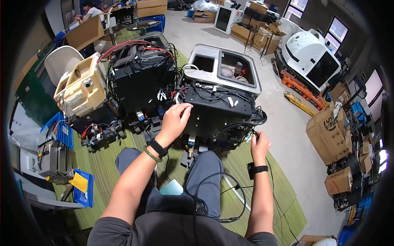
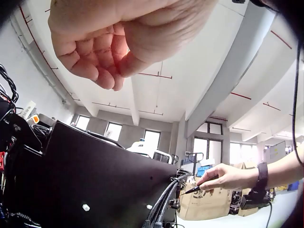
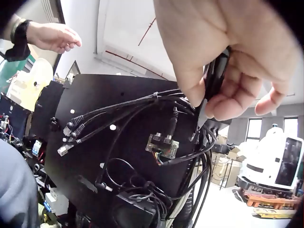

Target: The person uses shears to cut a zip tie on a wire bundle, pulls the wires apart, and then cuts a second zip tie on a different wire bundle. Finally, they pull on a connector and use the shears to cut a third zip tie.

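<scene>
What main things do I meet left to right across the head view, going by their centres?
Cream plastic housing → cable-topped black box → left hand → metal frame with two openings → right hand → white domed machine.

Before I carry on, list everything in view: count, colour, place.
Equipment boxes: at least two, black, ahead of the knees and left
Openwork casing: one, silver-grey, behind the nearer box
Cables: many, mostly black, over the boxes
Circuit board: one, greenish, among the cables
Housing: one, cream, far left
Mat: green, underfoot; count unclear
Wheeled machine body: one, white, back right
Cardboard boxes: several, brown, right and back
Seated person: one, white top, back left
Small clutter: too blurred to count
Pointed tool: one, black, in the right hand
Wristbands: two, black, one per wrist
Left hand: one, bare, empty
Right hand: one, bare, gripping the tool
</scene>
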### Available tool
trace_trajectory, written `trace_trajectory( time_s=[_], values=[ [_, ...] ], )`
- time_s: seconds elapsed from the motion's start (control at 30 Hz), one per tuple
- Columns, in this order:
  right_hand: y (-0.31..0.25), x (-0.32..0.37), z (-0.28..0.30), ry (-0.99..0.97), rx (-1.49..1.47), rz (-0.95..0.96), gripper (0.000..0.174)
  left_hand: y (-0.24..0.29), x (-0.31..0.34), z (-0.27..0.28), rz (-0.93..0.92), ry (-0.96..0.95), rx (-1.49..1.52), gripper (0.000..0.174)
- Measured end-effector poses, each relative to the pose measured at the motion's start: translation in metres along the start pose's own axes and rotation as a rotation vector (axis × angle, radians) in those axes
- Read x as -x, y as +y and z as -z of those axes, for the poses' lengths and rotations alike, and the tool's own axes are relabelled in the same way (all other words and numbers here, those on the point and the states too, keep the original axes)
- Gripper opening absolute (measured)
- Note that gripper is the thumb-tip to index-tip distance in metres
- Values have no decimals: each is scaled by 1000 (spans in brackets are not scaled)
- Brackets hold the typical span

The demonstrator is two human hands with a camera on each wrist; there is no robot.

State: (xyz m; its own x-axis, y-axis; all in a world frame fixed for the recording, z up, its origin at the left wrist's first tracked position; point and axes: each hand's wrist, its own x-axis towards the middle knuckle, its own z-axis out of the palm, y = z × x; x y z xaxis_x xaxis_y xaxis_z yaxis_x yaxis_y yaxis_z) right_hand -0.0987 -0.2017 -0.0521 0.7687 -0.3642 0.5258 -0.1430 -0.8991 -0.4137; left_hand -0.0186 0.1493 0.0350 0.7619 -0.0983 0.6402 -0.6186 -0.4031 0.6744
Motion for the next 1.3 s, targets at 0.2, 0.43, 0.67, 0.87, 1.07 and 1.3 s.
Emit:
trace_trajectory(
  time_s=[0.2,0.43,0.67,0.87,1.07,1.3],
  values=[
    [-7,9,-3,64,-35,-15,18,-6,0,0,43,-39,15,16],
    [-11,13,-6,141,-22,-16,19,-11,2,-7,16,-54,31,14],
    [-15,12,-3,105,-33,-40,18,-8,5,-14,-57,-54,44,13],
    [-18,15,-4,88,-41,-76,19,-19,9,-13,-26,-102,69,13],
    [-17,17,-7,111,-26,-61,19,-31,14,-10,13,-126,71,11],
    [-18,17,-3,94,-29,-58,17,-47,18,-13,-39,-81,40,13]
  ],
)
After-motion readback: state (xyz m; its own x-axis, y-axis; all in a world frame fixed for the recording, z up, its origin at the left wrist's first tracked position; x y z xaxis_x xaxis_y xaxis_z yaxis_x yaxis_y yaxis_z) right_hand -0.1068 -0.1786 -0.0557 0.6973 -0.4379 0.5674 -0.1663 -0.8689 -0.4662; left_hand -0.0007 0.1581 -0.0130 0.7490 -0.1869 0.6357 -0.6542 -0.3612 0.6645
